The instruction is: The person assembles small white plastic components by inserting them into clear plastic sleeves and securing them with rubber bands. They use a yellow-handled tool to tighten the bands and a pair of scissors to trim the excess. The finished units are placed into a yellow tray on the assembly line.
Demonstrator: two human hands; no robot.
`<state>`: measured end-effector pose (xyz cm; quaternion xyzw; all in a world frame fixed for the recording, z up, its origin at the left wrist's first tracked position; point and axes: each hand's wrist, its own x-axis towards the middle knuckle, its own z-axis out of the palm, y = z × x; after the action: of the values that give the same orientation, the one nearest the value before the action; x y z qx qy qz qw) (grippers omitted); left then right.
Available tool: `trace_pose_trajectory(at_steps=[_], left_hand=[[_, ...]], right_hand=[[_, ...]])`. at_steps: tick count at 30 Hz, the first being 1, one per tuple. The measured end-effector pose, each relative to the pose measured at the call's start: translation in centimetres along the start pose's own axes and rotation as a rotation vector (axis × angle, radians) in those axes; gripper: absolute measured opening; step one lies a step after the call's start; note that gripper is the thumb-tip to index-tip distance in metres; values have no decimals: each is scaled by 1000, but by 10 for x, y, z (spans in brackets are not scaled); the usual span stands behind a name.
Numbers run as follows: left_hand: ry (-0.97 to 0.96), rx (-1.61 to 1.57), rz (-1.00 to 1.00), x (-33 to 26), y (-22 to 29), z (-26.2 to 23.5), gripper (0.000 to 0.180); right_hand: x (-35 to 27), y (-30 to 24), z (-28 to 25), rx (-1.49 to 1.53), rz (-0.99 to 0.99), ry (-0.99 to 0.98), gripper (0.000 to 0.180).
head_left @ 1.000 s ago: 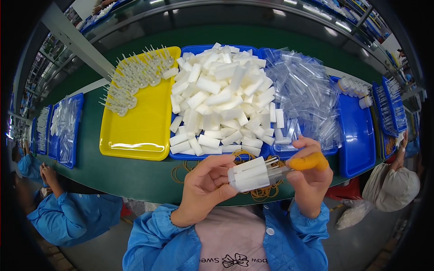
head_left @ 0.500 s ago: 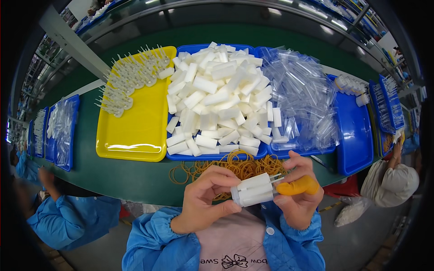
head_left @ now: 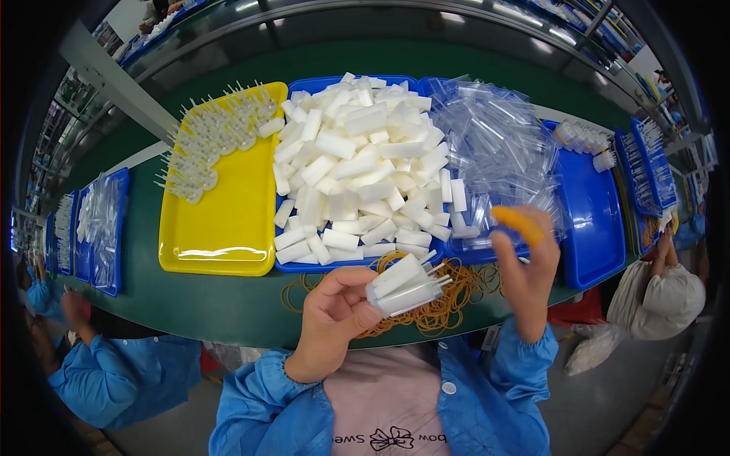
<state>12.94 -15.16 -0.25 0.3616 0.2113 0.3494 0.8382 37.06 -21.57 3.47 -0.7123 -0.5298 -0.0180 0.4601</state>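
Note:
My left hand point(head_left: 334, 315) is closed round a small assembly point(head_left: 407, 285) of white foam blocks, held tilted above the front of the table. Thin pale prongs stick out of its right end, and a clear sleeve seems to surround part of it. My right hand point(head_left: 528, 254) is raised at the front edge of the tray of clear plastic sleeves point(head_left: 494, 144). Its thumb and index finger are apart, with an orange finger cot point(head_left: 519, 224) on the index finger. Nothing shows between them. Under the assembly lies a pile of tan rubber bands point(head_left: 449, 304).
White foam blocks point(head_left: 357, 163) are heaped in a blue tray at the middle. A yellow tray point(head_left: 217, 235) at left holds pronged pale pieces point(head_left: 201, 163). Another blue tray point(head_left: 593, 235) at right holds several finished-looking assemblies point(head_left: 582, 138). Other people work at both sides.
My right hand has left the assembly and moved up and right to the clear sleeves. My left hand still holds the assembly, now slightly higher and tilted more.

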Motion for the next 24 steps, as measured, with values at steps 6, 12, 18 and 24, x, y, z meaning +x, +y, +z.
trace_pose_trajectory(at_steps=[6,12,18,24], left_hand=[[39,29,43,1,1,0,37],[17,28,35,1,0,-2,39],[-33,328,234,-2,-5,1,40],[-37,441,280,-4,-2,5,38]], right_hand=[[-1,34,-5,-726,-3,-134,23],[-14,31,-14,3,43,42,30],[-22,-13,-8,879,329,28,54],[-26,-25,0,1019,321,-49,55]])
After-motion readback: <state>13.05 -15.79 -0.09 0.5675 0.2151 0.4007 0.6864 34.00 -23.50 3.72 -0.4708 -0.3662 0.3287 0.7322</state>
